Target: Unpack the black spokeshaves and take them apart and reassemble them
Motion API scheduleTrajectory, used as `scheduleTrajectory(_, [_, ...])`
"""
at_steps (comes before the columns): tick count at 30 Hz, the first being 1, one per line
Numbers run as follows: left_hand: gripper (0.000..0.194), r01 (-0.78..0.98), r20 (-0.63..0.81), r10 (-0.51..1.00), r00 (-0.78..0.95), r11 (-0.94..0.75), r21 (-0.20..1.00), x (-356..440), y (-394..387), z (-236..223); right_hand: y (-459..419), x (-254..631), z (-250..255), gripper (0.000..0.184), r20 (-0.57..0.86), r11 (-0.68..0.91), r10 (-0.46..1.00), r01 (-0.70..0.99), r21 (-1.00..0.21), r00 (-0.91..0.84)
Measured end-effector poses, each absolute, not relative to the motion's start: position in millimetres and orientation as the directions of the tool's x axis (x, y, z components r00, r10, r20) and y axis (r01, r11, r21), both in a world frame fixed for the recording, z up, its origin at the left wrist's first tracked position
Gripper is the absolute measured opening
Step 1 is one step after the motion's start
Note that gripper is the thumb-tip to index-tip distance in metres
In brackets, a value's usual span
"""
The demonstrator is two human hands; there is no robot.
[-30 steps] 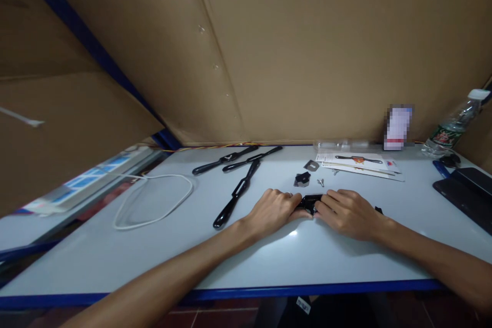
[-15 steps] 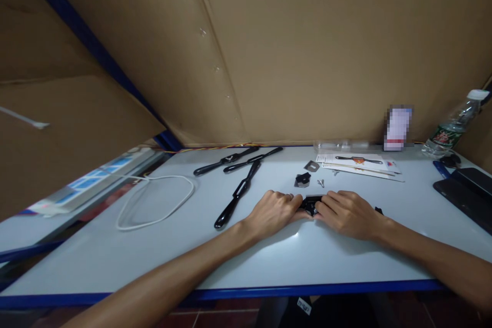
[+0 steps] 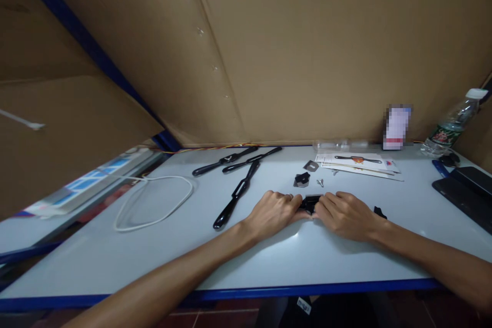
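Observation:
My left hand [image 3: 273,212] and my right hand [image 3: 344,215] are both closed around a black spokeshave [image 3: 312,200], one at each end. Only its middle shows between my fingers; the handles are hidden. Just beyond it lie a black cap piece [image 3: 302,178] on a metal plate, a loose flat blade [image 3: 311,166] with a slot, and a small screw [image 3: 320,183]. To the left rest three black spokeshave bodies: a near one [image 3: 230,207] and two farther back, one [image 3: 265,155] slim, the other [image 3: 207,168] with a fitting at its middle.
A small black part [image 3: 380,212] sits by my right wrist. Printed cards [image 3: 361,166] lie at the back, with a phone [image 3: 397,128] and a water bottle [image 3: 448,130] to their right. A dark case [image 3: 467,195] is at far right. A white cable [image 3: 154,225] loops on the left.
Both hands keep their hold on the spokeshave. My right hand has shifted slightly, and more of the small black part beside its wrist shows now. The loose parts stay put.

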State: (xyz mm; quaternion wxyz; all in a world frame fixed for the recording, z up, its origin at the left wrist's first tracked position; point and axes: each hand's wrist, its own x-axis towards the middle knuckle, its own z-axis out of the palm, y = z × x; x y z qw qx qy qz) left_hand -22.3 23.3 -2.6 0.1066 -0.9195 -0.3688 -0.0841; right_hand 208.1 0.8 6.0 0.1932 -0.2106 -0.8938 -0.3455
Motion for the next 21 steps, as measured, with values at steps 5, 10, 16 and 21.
scheduleTrajectory(5, [0.066, 0.704, 0.203, 0.676, 0.709, -0.696, -0.139, -21.4, 23.0, -1.8, -4.6, 204.9, 4.2, 0.029, 0.47, 0.634, 0.341, 0.568, 0.524, -0.814])
scheduleTrajectory(10, [0.066, 0.716, 0.184, 0.693, 0.697, -0.688, -0.119, -20.0, 21.3, -0.5, -9.4, 202.6, 2.3, 0.024, 0.378, 0.643, 0.468, 0.601, 0.474, -0.799])
scheduleTrajectory(16, [0.067, 0.727, 0.197, 0.703, 0.684, -0.679, -0.101, -18.1, 18.5, -0.5, -8.7, 201.3, -1.1, 0.022, 0.387, 0.644, 0.533, 0.658, 0.391, -0.752])
scheduleTrajectory(21, [0.067, 0.735, 0.21, 0.712, 0.67, -0.676, -0.056, -18.8, 19.1, -2.2, -1.1, 204.9, 0.8, 0.024, 0.388, 0.723, 0.52, 0.634, 0.274, -0.761])
